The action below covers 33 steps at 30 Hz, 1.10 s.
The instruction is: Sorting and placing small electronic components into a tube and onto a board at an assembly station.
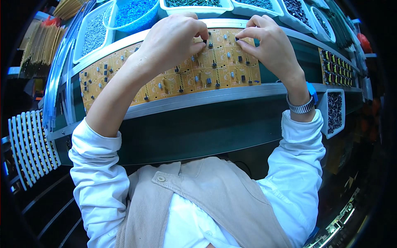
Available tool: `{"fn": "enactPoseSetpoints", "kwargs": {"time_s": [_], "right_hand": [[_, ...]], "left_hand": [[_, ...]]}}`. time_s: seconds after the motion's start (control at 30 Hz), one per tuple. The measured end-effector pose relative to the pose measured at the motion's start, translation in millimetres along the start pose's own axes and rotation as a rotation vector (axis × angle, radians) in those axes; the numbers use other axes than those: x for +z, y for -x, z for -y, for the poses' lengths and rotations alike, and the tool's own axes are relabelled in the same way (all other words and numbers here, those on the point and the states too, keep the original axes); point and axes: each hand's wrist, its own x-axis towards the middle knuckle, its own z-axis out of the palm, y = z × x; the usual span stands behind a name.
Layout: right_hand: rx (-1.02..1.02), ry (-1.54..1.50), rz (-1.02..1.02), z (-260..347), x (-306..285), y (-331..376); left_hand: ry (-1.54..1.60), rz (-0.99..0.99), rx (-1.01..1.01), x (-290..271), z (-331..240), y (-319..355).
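A long tan circuit board panel (188,78) lies on the rails in front of me, dotted with small black and pale blue-grey components. My left hand (171,41) reaches over its middle, thumb and forefinger pinched around a small black component (204,41) at the board's surface. Farther right, my right hand (271,45) also pinches a small black component (237,39) just over the panel, near its far edge. Both forearms cross above the near rail, and the left one hides part of the panel.
Beyond the far rail stand a round tub of blue parts (134,14), a white tray of grey parts (94,35) and several other white trays (198,9). A filled board (337,70) lies at right, above a bin of dark parts (335,113). Clear plastic tubes (58,82) lean at left.
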Motion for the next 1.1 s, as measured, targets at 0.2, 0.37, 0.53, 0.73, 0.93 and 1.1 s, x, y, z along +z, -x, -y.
{"fn": "enactPoseSetpoints", "kwargs": {"time_s": [0.2, 0.37, 0.53, 0.73, 0.93, 1.1], "right_hand": [[-0.026, 0.099, 0.036, 4, -5, -5], [-0.038, 0.087, 0.009, 6, -8, -5], [-0.028, 0.007, -0.063, 11, -11, -4], [-0.004, -0.067, -0.047, 27, -5, -12], [0.054, -0.104, -0.078, 30, 22, -24], [0.045, -0.192, -0.072, 30, 28, -28]], "left_hand": [[0.050, -0.025, -0.044, -1, -6, 9], [0.056, -0.009, -0.042, 1, -18, 19], [0.068, -0.003, -0.112, 5, -26, 23], [-0.007, 0.011, -0.141, -4, -32, 28], [-0.027, -0.140, -0.172, -56, -24, 54], [-0.487, -0.218, -0.496, -95, 12, 126]]}}
